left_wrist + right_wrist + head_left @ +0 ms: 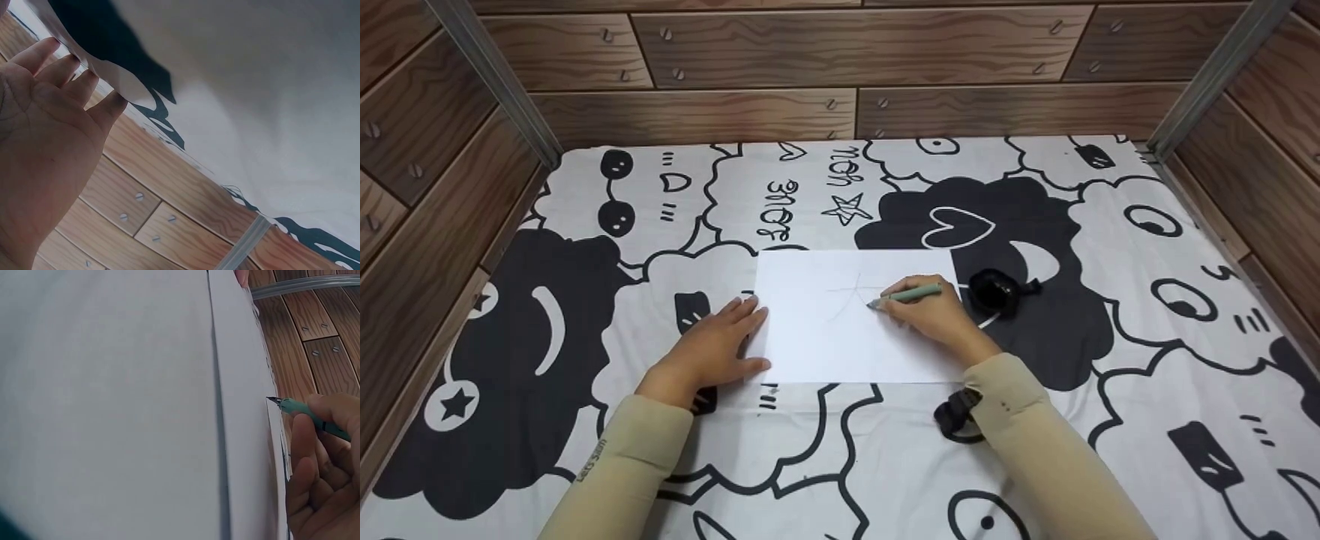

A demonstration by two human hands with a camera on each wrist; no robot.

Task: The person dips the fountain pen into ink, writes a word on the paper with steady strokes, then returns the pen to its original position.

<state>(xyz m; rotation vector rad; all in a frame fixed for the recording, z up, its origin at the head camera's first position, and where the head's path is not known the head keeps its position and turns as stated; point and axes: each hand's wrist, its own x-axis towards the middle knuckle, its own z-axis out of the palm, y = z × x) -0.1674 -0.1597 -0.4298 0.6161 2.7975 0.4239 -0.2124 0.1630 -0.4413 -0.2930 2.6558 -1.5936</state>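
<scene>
A white sheet of paper lies on the patterned cloth, bearing a few faint lines, some straight and some slanting, in its upper middle. My right hand pinches a green fountain pen between thumb and fingers, its dark tip at the paper just right of those lines. In the right wrist view the pen points left, its nib at the sheet. My left hand rests at the paper's left edge with fingers extended; the left wrist view shows its palm and fingertips.
A round, glossy black object sits just right of the paper. Another small black object is beside the right sleeve. A black-and-white cartoon cloth covers the surface, with wood-patterned walls at the back and sides.
</scene>
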